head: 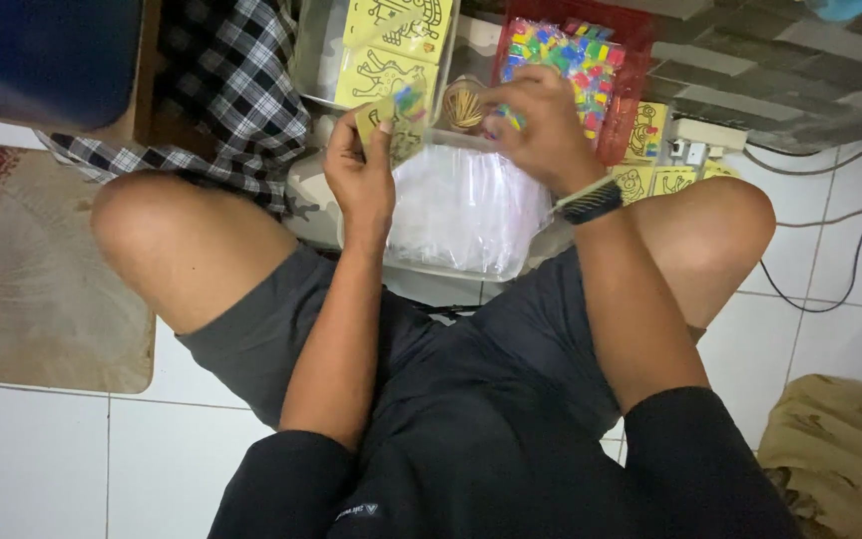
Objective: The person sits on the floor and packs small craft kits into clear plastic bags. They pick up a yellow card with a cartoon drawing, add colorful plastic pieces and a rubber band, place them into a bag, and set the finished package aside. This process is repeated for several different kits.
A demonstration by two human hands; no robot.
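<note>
Left hand [361, 170]: thumb and fingers pinched on a small yellow card [391, 125], held upright just above the clear tray of plastic bags [461, 210]. Card's long axis runs roughly up-down in view, slightly tilted, printed face toward the right hand. Right hand [541, 125]: fingers curled on something small and coloured beside the card; what exactly, cannot tell. Hands nearly touch; left is the one on the card. Bundle of sticks [464, 105] sits between them, further out. Red box of coloured pieces [576, 60] lies beyond the right hand.
</note>
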